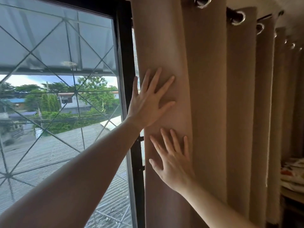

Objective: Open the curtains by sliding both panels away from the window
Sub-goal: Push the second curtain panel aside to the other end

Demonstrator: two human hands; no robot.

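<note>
A beige curtain panel [209, 96] hangs in deep folds from metal eyelets on a dark rod [230, 11], filling the right half of the view. Its leading edge lies beside the dark window frame [125, 63]. My left hand [148, 101] lies flat on the leading fold, fingers spread, holding nothing. Just below it, my right hand [172, 163] also presses flat on the same fold with fingers apart. The window glass [57, 96] to the left is uncovered. Any second panel is out of view.
Through the glass I see a diagonal metal grille [75, 92], a corrugated roof, trees and houses. At the far right edge, patterned cloth [292, 175] lies on a low surface behind the curtain folds.
</note>
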